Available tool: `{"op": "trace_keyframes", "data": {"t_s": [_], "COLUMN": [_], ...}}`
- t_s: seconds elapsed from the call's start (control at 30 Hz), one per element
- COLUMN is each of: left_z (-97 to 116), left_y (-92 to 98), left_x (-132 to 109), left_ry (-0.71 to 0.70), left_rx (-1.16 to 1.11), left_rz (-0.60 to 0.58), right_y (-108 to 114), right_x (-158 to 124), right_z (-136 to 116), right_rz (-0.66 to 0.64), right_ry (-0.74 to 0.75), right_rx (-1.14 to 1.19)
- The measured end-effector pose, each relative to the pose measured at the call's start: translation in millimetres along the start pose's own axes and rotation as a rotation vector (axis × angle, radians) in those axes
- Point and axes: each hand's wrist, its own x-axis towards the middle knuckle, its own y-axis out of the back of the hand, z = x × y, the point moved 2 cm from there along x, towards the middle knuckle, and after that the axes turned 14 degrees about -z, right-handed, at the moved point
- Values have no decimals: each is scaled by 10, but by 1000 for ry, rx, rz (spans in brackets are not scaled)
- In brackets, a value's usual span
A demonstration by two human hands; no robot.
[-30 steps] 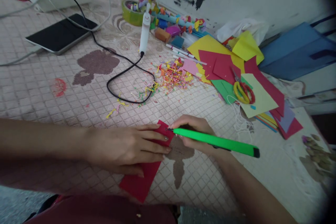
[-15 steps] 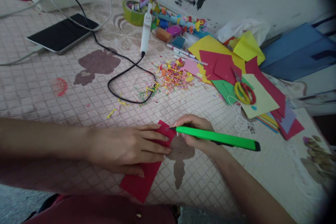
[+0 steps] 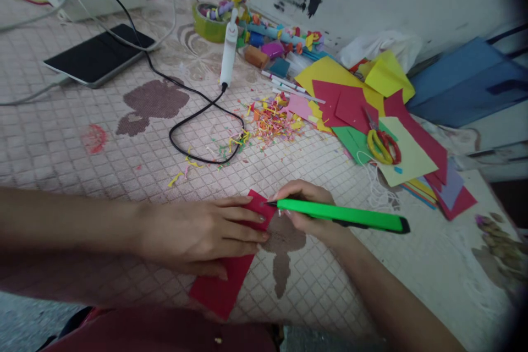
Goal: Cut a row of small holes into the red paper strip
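Observation:
A red paper sheet (image 3: 220, 289) lies on the patterned cloth near the front edge. My left hand (image 3: 198, 234) rests flat on it, fingers stretched out and pressing it down. My right hand (image 3: 307, 214) grips a long bright green pen-like tool (image 3: 342, 216), its dark tip touching the far corner of the red sheet next to my left fingertips. The tool's black-capped end points to the right.
Coloured paper sheets (image 3: 342, 99) and yellow-and-red scissors (image 3: 383, 146) lie at the right. Paper scraps (image 3: 272, 115), a white glue gun (image 3: 228, 55) with a black cord (image 3: 193, 115), a tape roll (image 3: 208, 22), a tablet (image 3: 97, 55) and a blue folder (image 3: 466, 82) lie farther back.
The green tool's rear end has risen slightly, making it lie flatter. Both hands and the red sheet stay in place.

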Motion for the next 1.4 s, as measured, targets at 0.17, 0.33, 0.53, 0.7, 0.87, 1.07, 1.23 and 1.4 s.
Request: {"op": "trace_keyframes", "data": {"t_s": [0.17,0.33,0.53,0.7,0.87,1.07,1.23,1.4], "left_z": [16,36,36,22,23,5,26,26], "left_y": [9,64,-14,33,34,-60,80,125], "left_x": [11,7,-18,-10,-25,-28,-7,5], "left_ry": [14,-5,-96,-18,-92,-100,-71,-62], "left_rx": [50,94,107,138,155,89,110,83], "left_rz": [-26,15,129,-19,73,119,-51,-28], "right_y": [-27,-2,-3,-25,-14,12,-32,-113], "right_x": [9,-1,-33,-93,-143,-66,-25,-34], "right_z": [-24,-80,-45,80,218,23,-116,-142], "right_rz": [201,248,241,264,336,334,349,349], "right_ry": [-51,-68,-105,-120,-132,-145,-149,-65], "right_rx": [6,65,165,245,309,230,128,2]}}
